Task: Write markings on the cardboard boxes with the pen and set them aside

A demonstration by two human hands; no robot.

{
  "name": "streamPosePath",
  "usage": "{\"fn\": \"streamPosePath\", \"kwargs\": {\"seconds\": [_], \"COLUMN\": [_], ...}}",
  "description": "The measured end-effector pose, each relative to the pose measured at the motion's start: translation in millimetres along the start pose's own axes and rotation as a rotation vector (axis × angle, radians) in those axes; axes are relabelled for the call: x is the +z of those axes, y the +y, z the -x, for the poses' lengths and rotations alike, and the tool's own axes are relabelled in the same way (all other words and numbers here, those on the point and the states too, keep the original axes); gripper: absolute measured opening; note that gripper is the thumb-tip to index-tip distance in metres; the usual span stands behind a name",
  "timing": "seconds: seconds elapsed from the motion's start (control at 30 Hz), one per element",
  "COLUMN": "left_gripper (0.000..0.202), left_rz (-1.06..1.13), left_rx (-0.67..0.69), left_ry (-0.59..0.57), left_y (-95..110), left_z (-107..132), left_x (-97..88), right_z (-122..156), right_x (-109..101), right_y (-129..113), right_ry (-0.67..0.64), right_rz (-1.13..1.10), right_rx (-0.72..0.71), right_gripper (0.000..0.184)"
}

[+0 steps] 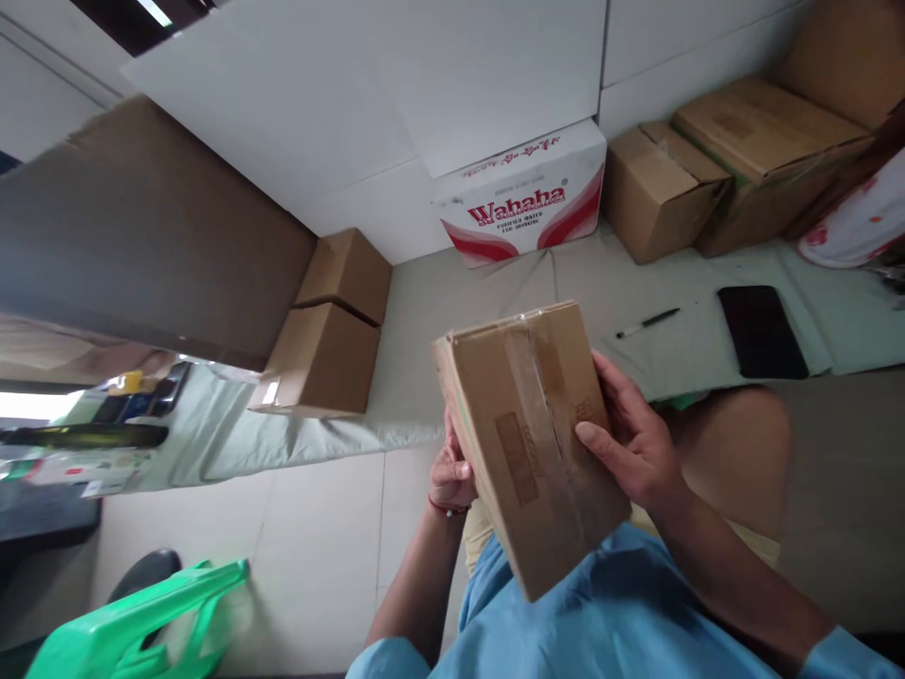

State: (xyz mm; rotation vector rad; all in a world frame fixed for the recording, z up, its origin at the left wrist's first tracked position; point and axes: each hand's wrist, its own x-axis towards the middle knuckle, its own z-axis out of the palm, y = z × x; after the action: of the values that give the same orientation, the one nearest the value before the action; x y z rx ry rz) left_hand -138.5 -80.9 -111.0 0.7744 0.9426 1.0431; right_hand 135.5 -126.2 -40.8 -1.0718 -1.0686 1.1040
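Note:
A brown cardboard box (534, 443) is held tilted above my lap, with clear tape running along its seam and a printed mark on its face. My right hand (633, 434) grips its right side, the thumb lying on the taped face. On the opposite side, my left hand (452, 471) supports the box; most of its fingers are hidden behind the cardboard. Beyond the box lies the cloth-covered surface (417, 330), where a pen (648, 322) and a black phone (762, 332) rest to the right.
A white Wahaha carton (527, 203) stands against the wall. Two small cardboard boxes (321, 363) sit at the left beside a large brown panel (162, 226). More cardboard boxes (770, 132) line the back right. A green plastic stool (141, 622) is on the floor at lower left.

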Motion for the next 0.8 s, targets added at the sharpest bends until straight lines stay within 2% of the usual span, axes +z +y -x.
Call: {"fn": "streamPosePath", "kwargs": {"seconds": [0.1, 0.2, 0.27, 0.37, 0.43, 0.53, 0.67, 0.73, 0.8], "left_gripper": [0.1, 0.1, 0.106, 0.11, 0.103, 0.092, 0.085, 0.082, 0.067], "left_rz": [-0.037, -0.104, -0.126, -0.14, -0.141, -0.148, -0.183, -0.216, -0.348], "left_rx": [0.052, 0.086, 0.079, 0.045, 0.004, -0.028, 0.034, 0.033, 0.04], "left_ry": [0.016, -0.019, -0.022, 0.007, 0.019, 0.055, 0.126, 0.06, -0.07], "left_y": [13.7, 28.0, 34.4, 36.9, 33.7, 23.7, 10.8, 8.7, 10.1], "left_z": [-1.2, -3.0, -4.0, -2.4, 3.9, 24.9, 65.0, 81.6, 91.5], "left_x": [-16.8, -25.4, -21.2, 0.8, 21.3, 50.3, 70.2, 71.1, 68.9], "right_z": [4.6, 12.0, 13.3, 1.2, -16.6, -51.1, -103.6, -132.5, -161.4], "right_x": [-17.5, -26.8, -28.2, -31.8, -39.0, -53.8, -64.4, -64.4, -65.5], "right_y": [18.0, 36.4, 43.3, 44.6, 43.6, 45.4, 53.9, 57.4, 58.9], "right_ry": [-0.095, -0.107, -0.083, -0.008, 0.014, -0.019, -0.164, -0.208, -0.136], "right_rz": [-0.05, -0.092, -0.068, 0.059, 0.138, 0.18, 0.102, 0.08, 0.138], "right_rx": [0.106, 0.091, 0.077, 0.107, 0.18, 0.31, 0.409, 0.476, 0.495], "right_gripper": [0.068, 0.068, 0.069, 0.071, 0.069, 0.061, 0.045, 0.038, 0.025]}}
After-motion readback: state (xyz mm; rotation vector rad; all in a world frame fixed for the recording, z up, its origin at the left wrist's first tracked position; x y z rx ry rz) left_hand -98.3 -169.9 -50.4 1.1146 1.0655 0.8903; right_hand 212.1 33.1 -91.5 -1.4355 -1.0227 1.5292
